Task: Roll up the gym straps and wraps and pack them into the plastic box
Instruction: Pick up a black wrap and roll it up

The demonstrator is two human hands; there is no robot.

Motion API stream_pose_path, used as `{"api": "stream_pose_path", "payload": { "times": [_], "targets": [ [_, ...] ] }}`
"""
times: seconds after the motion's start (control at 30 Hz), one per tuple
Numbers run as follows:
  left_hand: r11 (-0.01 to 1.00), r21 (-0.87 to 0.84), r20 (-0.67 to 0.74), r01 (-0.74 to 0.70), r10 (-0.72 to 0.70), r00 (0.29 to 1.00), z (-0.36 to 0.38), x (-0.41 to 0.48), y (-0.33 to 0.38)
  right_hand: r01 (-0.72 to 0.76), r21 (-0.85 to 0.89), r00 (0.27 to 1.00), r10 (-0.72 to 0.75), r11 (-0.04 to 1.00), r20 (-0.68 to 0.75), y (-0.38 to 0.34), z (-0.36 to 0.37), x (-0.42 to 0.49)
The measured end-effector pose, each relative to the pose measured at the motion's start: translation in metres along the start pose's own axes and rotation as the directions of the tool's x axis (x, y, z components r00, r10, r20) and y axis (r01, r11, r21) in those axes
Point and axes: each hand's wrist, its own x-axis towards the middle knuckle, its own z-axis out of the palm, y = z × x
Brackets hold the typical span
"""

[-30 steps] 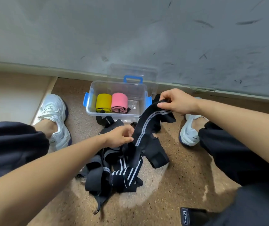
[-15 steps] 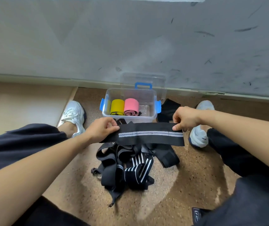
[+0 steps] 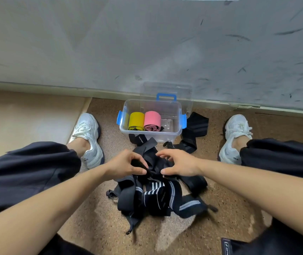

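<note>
A clear plastic box (image 3: 177, 115) with blue latches stands open on the cork floor by the wall, holding a rolled yellow band (image 3: 136, 121) and a rolled pink band (image 3: 152, 120). In front of it lies a tangled pile of black straps and wraps (image 3: 158, 196) with white stripes. Above the pile, my left hand (image 3: 124, 164) pinches the end of a black wrap (image 3: 151, 171). My right hand (image 3: 179, 165) pinches the same wrap from the other side, its other fingers spread. Another black wrap (image 3: 193, 129) lies right of the box.
My legs in dark trousers and white sneakers (image 3: 90, 138) (image 3: 234, 137) frame the work area on both sides. The box's clear lid (image 3: 167, 89) leans against the scuffed grey wall behind it. A pale raised floor section (image 3: 27, 116) sits at left.
The wrap was stretched flat between my hands half a second ago. Now both hands have come together at the middle over the pile, and the wrap's length has dropped down.
</note>
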Motion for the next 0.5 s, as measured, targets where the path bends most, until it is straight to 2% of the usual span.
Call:
{"api": "stream_pose_path", "payload": {
  "times": [0.1,0.23,0.37,0.5],
  "targets": [
    [0.995,-0.090,0.035,-0.046,0.050,0.998,0.006,-0.003,0.004,-0.015,0.172,0.996,0.000,0.985,0.088,0.000,0.020,0.010],
    [0.981,-0.173,0.010,-0.087,0.090,0.996,0.018,-0.005,0.001,-0.256,0.454,0.943,0.116,0.854,0.313,0.008,0.027,0.006],
    [0.956,-0.269,-0.073,-0.117,0.101,0.992,0.024,-0.002,0.000,-0.380,0.519,0.875,0.116,0.766,0.469,0.011,0.027,0.001],
    [0.932,-0.345,-0.163,-0.111,0.057,0.985,0.027,0.001,0.000,-0.387,0.525,0.885,0.145,0.758,0.443,0.010,0.024,0.002]
  ]
}}
